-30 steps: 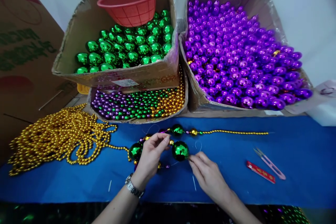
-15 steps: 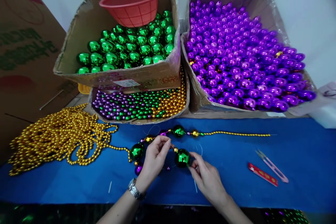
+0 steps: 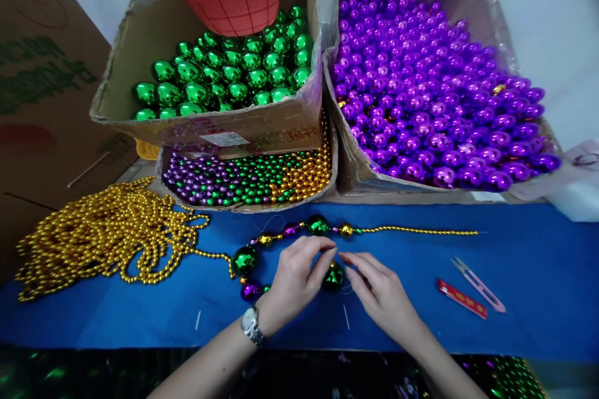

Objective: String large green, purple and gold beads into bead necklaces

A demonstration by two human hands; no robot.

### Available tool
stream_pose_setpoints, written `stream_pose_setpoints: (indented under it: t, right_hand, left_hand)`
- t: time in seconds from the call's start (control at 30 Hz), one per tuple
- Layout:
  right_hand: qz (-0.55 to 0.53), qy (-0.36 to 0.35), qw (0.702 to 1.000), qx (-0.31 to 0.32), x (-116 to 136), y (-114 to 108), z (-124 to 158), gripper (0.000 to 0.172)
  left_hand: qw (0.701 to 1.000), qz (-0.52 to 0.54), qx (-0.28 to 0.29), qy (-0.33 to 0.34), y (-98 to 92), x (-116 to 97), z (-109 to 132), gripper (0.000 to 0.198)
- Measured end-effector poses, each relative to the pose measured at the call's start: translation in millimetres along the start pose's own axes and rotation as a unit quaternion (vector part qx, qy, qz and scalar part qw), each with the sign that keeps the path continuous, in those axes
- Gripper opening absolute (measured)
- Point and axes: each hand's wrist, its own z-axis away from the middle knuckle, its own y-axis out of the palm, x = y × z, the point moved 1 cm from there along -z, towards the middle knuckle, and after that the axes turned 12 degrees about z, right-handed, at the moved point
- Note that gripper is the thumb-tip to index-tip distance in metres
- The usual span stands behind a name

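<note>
Left hand [image 3: 299,271] pinches something unclear; right hand [image 3: 386,290], I cannot tell; between them, a green ball [image 3: 333,279] seems unjoined; beyond, a bead strand [image 3: 317,224] lies threaded

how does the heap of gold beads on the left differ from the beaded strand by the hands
Colour: the gold heap is gold throughout; the beaded strand mixes green, purple and gold.
Size: the gold heap's beads are small and look alike; the beaded strand also has large balls.
Lay: the gold heap lies in overlapping loops; the beaded strand bends in a single line.
Both are shiny and both show gold.
</note>
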Motion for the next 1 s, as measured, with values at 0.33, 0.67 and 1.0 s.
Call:
stream_pose_setpoints:
  t: [0.33, 0.67, 1.0]
  right_hand:
    - [0.004, 0.006, 0.999, -0.053, -18.7, 14.1, 18.6, 0.014]
    - [0.041, 0.049, 0.995, -0.080, -38.2, 15.8, 35.5, 0.015]
    - [-0.143, 0.206, 0.965, -0.069, -24.1, 10.4, 26.6, 0.019]
  left_hand:
    - [0.982, -0.097, 0.063, 0.146, 42.1, -9.7, 6.5, 0.023]
    - [0.983, -0.089, 0.050, 0.150, 54.8, -5.4, 25.0, 0.035]
    - [0.998, -0.027, 0.045, 0.023, 41.3, 30.5, 38.4, 0.039]
